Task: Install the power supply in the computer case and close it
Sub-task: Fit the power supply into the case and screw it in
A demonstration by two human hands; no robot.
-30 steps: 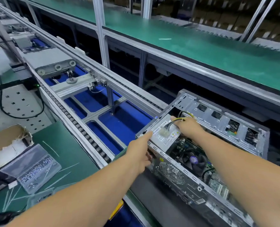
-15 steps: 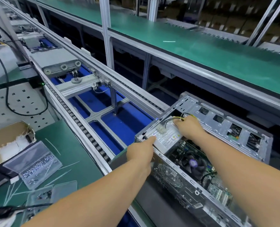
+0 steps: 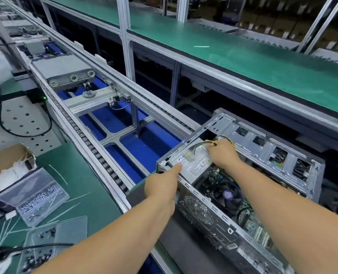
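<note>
Assembly line: green worktop [image 3: 81, 186] beside a roller conveyor [image 3: 97, 153]. The open computer case [image 3: 243, 196] stands on the conveyor, power supply [image 3: 196, 165] seated in its far-left corner. Left hand [image 3: 162, 184] grip: forefinger extended, pressing the supply's near edge. Right hand [image 3: 221, 153] grip: pinching the supply's cable bundle [image 3: 201, 144]. Screw trays [image 3: 35, 196] lie on the worktop, well apart.

The computer case [image 3: 249, 147] is bare silver-grey metal, with a grid of small holes on its near side wall. Inside it, the power supply [image 3: 196, 165] is silver with a white printed label, its wires [image 3: 202, 144] yellow and black; the fan [image 3: 226, 194] beside it is black with a purple hub. Left of the case, the bench [image 3: 81, 186] is green and the conveyor [image 3: 144, 143] floor blue.
</note>
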